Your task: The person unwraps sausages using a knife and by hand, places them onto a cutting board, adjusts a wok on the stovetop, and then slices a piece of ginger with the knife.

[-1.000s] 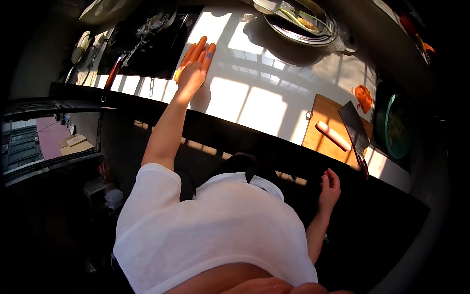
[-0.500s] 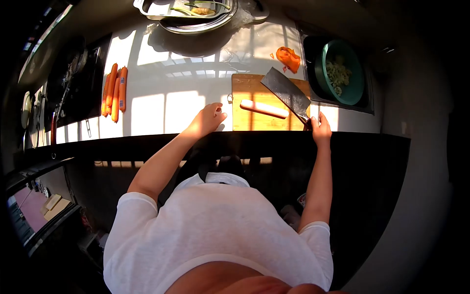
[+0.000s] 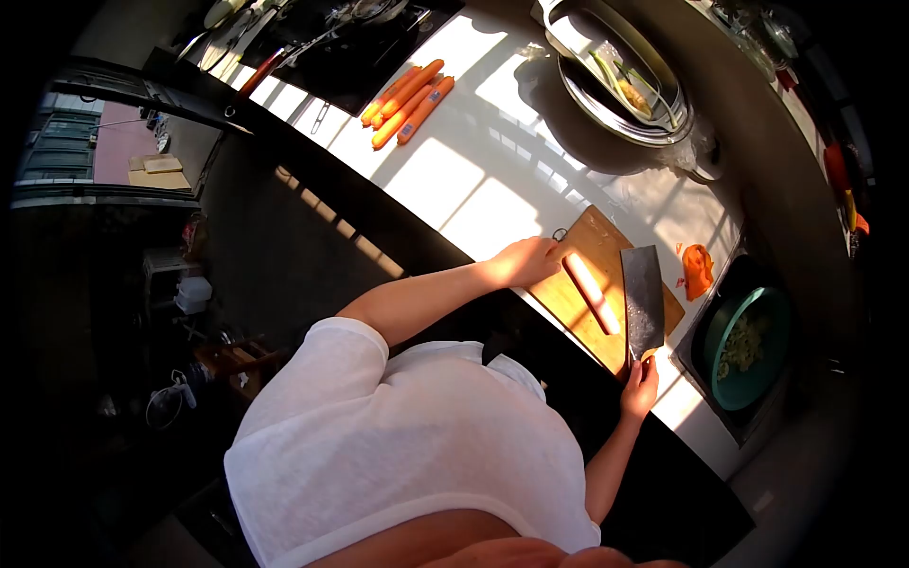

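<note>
My right hand (image 3: 641,389) grips the handle of a cleaver (image 3: 644,298), whose broad dark blade lies over the right part of the wooden cutting board (image 3: 603,233). Beside the blade, a pale pink sausage (image 3: 592,293) rests whole on the board. My left hand (image 3: 525,262) is at the board's left edge, its fingertips close to the sausage's upper end. Those fingers are loosely bent and hold nothing that I can see. A metal ring (image 3: 560,235) shows at the board's corner.
Several orange-wrapped sausages (image 3: 407,102) lie on the counter by the black stove (image 3: 350,59). An empty orange wrapper (image 3: 697,272) is right of the board. A green basin (image 3: 717,352) with chopped food stands in the sink. Metal trays (image 3: 606,118) are at the back.
My view has turned, so the counter now runs diagonally. My left hand has moved to the board's edge near the sausage. The cleaver stays in my right hand.
</note>
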Available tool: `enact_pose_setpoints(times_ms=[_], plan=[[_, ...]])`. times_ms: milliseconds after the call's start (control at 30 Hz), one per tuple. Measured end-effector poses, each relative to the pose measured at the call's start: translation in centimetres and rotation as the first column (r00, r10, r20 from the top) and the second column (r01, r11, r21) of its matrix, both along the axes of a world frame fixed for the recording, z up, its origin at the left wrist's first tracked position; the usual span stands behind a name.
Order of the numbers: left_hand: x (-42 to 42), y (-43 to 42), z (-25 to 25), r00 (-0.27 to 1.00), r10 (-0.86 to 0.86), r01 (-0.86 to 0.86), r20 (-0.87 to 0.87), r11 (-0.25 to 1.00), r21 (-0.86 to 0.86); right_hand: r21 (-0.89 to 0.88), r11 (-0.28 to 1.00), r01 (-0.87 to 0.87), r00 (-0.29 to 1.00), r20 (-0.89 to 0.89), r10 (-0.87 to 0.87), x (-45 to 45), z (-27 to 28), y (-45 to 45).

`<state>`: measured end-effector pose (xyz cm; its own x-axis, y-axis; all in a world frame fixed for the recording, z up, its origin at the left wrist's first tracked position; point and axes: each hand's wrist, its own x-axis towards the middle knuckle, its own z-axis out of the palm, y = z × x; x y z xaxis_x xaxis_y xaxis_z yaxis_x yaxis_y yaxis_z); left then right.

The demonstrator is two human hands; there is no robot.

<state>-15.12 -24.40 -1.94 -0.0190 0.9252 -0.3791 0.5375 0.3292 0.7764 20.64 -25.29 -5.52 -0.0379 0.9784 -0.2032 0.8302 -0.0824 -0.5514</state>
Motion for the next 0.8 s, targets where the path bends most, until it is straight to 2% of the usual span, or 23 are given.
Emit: enact_pose_setpoints(times_ms=[33, 67, 100, 133, 167, 200, 233, 267, 300, 333, 433, 567, 633, 733, 767, 800], plan=[[-0.8, 0.2, 0.5, 0.999, -0.022, 0.026, 0.03, 0.993, -0.118, 0.0, 1.0, -0.005, 1.0, -0.005, 0.005, -0.7, -0.1, 0.0], [-1.6, -0.4, -1.8, 0.998, -0.044, 0.046, -0.048, 0.998, 0.039, -0.005, 1.0, -0.001, 0.999, -0.051, 0.001, -1.1, -0.2, -0.1], [-3.0, -0.2, -1.0, 0.998, -0.052, 0.053, -0.024, 0.998, 0.025, -0.006, 1.0, 0.002, 0.995, -0.095, -0.003, -1.5, -0.1, 0.1], [-4.9, 0.3, -0.2, 0.998, -0.059, 0.059, 0.003, 0.998, 0.013, -0.111, 0.993, 0.032, 0.991, -0.127, -0.046, -1.9, 0.6, 0.5], [-7.1, 0.9, -0.2, 0.988, 0.106, -0.088, -0.113, 0.984, 0.152, -0.039, 0.999, 0.03, 0.991, -0.13, -0.035, -2.2, 0.2, 0.3], [-10.5, 2.2, -1.9, 0.945, 0.297, -0.246, -0.134, 0.921, 0.302, 0.104, 0.994, -0.039, 0.999, -0.011, 0.04, -2.7, 0.7, 0.3], [-13.3, 3.2, 0.3, 0.855, 0.448, -0.353, -0.261, 0.872, 0.339, 0.234, 0.965, -0.121, 0.988, 0.118, 0.096, -3.5, 1.3, 0.4], [-17.3, 4.6, -1.9, 0.683, 0.508, -0.267, -0.526, 0.843, 0.467, 0.258, 0.959, -0.118, 0.992, 0.067, 0.104, -4.3, 1.7, 0.5], [-19.6, 5.8, -1.0, 0.636, 0.457, -0.336, -0.622, 0.889, 0.31, 0.281, 0.953, -0.112, 0.994, 0.019, 0.111, -5.1, 2.2, 0.5], [-22.0, 6.4, -3.6, 0.472, 0.458, -0.248, -0.754, 0.889, 0.385, 0.272, 0.952, -0.141, 0.99, 0.046, 0.133, -5.7, 2.6, 0.3], [-23.9, 8.7, -2.5, 0.521, 0.347, -0.496, -0.78, 0.866, 0.054, 0.287, 0.939, -0.19, 0.976, 0.159, 0.149, -6.7, 2.6, -0.2], [-23.8, 9.2, -3.2, 0.512, 0.347, -0.518, -0.786, 0.855, 0.04, 0.223, 0.963, -0.152, 0.973, 0.207, 0.106, -5.8, 2.1, -0.5], [-23.2, 8.6, -3.9, 0.445, 0.362, -0.419, -0.819, 0.893, 0.166, 0.122, 0.984, -0.129, 0.975, 0.194, 0.104, -5.2, 1.6, -0.4], [-22.6, 8.0, -4.1, 0.453, 0.286, -0.316, -0.845, 0.937, 0.148, 0.105, 0.982, -0.156, 0.965, 0.227, 0.129, -4.9, 1.2, 0.2], [-22.2, 7.7, -4.1, 0.457, 0.282, -0.31, -0.843, 0.94, 0.146, 0.074, 0.982, -0.171, 0.962, 0.23, 0.15, -4.9, 1.2, 0.5], [-21.7, 7.4, -3.5, 0.561, 0.284, -0.331, -0.778, 0.938, 0.103, 0.081, 0.976, -0.203, 0.956, 0.23, 0.18, -5.0, 1.5, 0.8]])
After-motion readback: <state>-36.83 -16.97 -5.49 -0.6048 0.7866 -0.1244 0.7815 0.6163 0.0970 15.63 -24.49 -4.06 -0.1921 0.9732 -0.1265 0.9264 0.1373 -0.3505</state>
